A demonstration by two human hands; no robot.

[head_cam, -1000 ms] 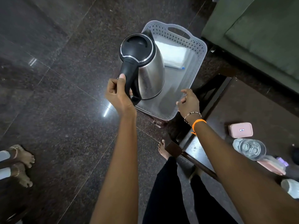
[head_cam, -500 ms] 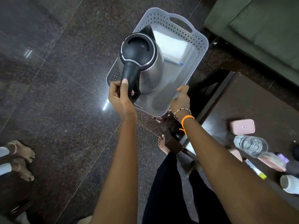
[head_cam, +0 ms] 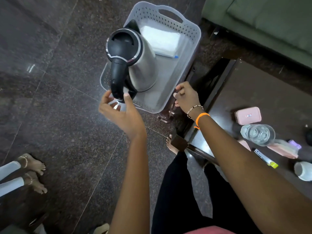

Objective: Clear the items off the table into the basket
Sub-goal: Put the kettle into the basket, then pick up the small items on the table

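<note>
Now that the kettle (head_cam: 135, 65) stands upright in the near left part of the basket (head_cam: 194, 39), its black handle pointing toward the near left, the move to come turns on what lies on the desk (head_cam: 261, 92) to the right. Just below that handle hangs the left hand (head_cam: 121, 112), its fingers (head_cam: 127, 98) spread wide; the thumb looks to brush the handle's foot, though the view is too blurred to be sure. The right hand (head_cam: 185, 97) sits at the basket's near right corner, fingers curled on the rim, and is the nearer to the desk. At the far end of the basket lies a folded white cloth (head_cam: 162, 40). On the desk, well apart from both hands, wait a pink case (head_cam: 248, 115), a clear glass (head_cam: 257, 134), a marker (head_cam: 265, 158) and a white cup (head_cam: 303, 171). Dark polished floor (head_cam: 59, 107) surrounds the basket, with a green sofa (head_cam: 270, 22) at the far right.
</note>
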